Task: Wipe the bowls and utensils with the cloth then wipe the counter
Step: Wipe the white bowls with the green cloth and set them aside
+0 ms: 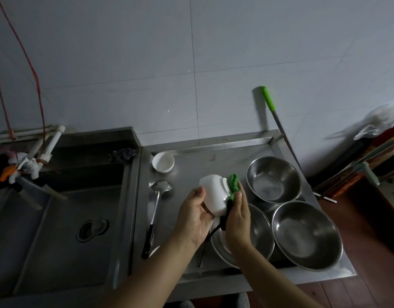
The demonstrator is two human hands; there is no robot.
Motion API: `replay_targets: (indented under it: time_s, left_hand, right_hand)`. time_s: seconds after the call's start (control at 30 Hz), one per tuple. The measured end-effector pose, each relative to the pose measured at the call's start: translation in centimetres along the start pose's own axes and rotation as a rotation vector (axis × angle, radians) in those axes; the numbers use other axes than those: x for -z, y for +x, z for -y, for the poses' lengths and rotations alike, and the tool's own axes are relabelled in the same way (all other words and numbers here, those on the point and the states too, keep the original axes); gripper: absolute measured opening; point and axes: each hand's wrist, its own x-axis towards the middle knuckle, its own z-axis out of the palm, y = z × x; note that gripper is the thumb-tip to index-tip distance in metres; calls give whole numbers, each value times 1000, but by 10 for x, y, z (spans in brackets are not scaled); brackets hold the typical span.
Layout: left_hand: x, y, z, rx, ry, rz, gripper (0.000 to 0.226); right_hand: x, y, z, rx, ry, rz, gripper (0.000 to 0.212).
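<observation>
Grey tiled wall at the back, dim light, stainless counter with a sink on its left. Count: two white bowls, three steel bowls, one ladle. One small white bowl sits upright near the back; the other white bowl is tipped over above the counter, left hand grip curled round it. Right hand grip pinches a green cloth against its base. Steel bowls: back right, front right, and one under the hands. Ladle lies left of them.
</observation>
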Motion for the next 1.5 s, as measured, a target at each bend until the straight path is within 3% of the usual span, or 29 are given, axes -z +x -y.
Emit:
replay_targets:
  time_s: [0.13, 0.23, 0.37, 0.47, 0.53, 0.63, 0.73, 0.93, 1.13, 1.23, 1.43, 1.5]
  left_hand:
    - [8, 1, -1, -8, 66, 40, 24]
    - [9, 3, -5, 15, 173, 61, 7]
    - [4, 3, -3, 5, 519, 13, 22]
    - [-1, 1, 6, -48, 747, -12, 15]
    - [-6, 4, 12, -71, 737, -126, 16]
    - [-15, 8, 15, -44, 488, -222, 19]
    - [-17, 6, 11, -30, 219, -191, 23]
    - [4, -2, 8, 51, 37, -108, 27]
    - [21, 0, 7, 69, -6, -93, 25]
    - [30, 1, 7, 68, 9, -107, 22]
    - [33, 0, 4, -22, 253, -87, 20]
    - [42, 4, 2, -133, 481, -83, 21]
  right_hand:
    - [10, 16, 10, -174, 39, -47, 30]
    - [18, 32, 15, -362, 10, -28, 33]
    - [23, 47, 28, -364, -150, 95, 30]
    - [15, 47, 36, -211, -419, 202, 29]
    - [9, 39, 28, -30, -691, 220, 31]
    - [11, 19, -4, 384, -905, 189, 40]
    - [23, 10, -29, 601, -873, 211, 45]
    - [31, 14, -11, 244, -465, 178, 42]
    - [38, 35, 7, 8, -532, 298, 35]
    - [38, 43, 12, -49, -566, 266, 32]
    - [45, 51, 6, -119, -589, 80, 32]
    - [51, 52, 5, -169, -539, 47, 33]
